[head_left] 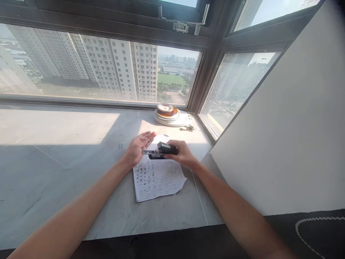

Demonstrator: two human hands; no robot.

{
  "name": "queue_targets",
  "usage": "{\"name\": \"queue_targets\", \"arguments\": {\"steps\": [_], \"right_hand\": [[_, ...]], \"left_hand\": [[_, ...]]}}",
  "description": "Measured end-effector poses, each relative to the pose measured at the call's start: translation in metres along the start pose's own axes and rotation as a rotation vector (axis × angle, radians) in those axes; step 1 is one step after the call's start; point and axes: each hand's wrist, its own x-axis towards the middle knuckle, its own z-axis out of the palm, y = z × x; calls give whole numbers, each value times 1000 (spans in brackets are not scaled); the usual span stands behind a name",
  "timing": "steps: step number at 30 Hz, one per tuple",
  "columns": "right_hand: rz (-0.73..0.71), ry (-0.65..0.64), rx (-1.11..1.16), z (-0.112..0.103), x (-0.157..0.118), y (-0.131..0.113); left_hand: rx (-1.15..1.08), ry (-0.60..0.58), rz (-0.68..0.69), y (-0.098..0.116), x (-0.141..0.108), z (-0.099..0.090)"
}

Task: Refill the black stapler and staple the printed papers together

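Observation:
A black stapler (167,148) is held in my right hand (182,153), its top swung up so that the metal staple tray shows. The tray's tip points left toward my left hand (138,147). That hand is palm up with its fingers stretched out, close to the tip; whether it touches the tray I cannot tell. Under both hands lies a white sheet of paper (160,181) with handwriting and a ragged right edge. Part of its upper half is hidden by the hands and stapler.
Behind my hands, a stack of plates (167,117) stands by the window corner, with a small bunch of keys or trinkets (188,128) beside it. A small staple strip (121,145) lies left on the grey sill (67,180). A white wall (291,136) slopes along the right.

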Motion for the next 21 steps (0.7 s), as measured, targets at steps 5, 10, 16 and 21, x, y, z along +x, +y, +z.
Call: {"name": "queue_targets", "arguments": {"steps": [5,10,16,21], "right_hand": [[-26,-266,-59,6,3,1],[-44,-80,-48,7,6,2],[-48,104,0,12,6,1],[-34,100,11,13,6,1]], "left_hand": [[140,-12,-22,0,-4,0],[377,-63,64,-2,-6,1],[610,-201,213,-2,-12,7],[652,-180,231,0,-13,10]]}}
